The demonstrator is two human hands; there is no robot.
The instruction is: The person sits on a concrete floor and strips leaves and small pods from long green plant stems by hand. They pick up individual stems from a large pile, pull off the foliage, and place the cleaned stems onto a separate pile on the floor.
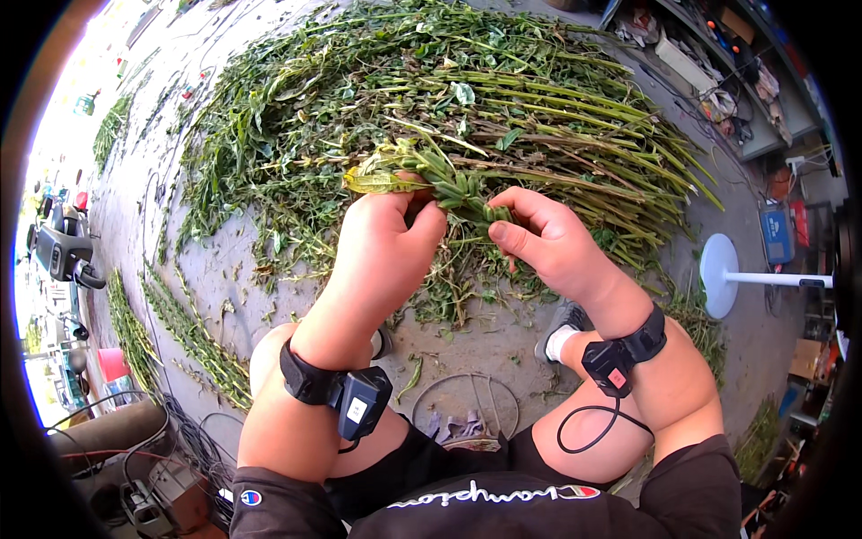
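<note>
My left hand [386, 225] is closed around a green podded stalk [460, 190], near its leafy end with yellowing leaves [377, 181]. Plump green pods crowd the stretch of stalk between my two hands. At the stalk's other end, my right hand [543, 235] pinches the pods between thumb and bent fingers. Just beyond my hands spreads a wide heap of cut plants [359, 99], leafy on the left, with bare stems [628, 153] pointing right. My left fingertips are partly hidden behind the stalk.
Loose stalks [193, 323] lie on the concrete floor at left, near tangled cables [193, 449]. A scooter [67, 247] stands farther left. At right are a white round-based stand [718, 274], a blue box [776, 235] and cluttered shelving [763, 117].
</note>
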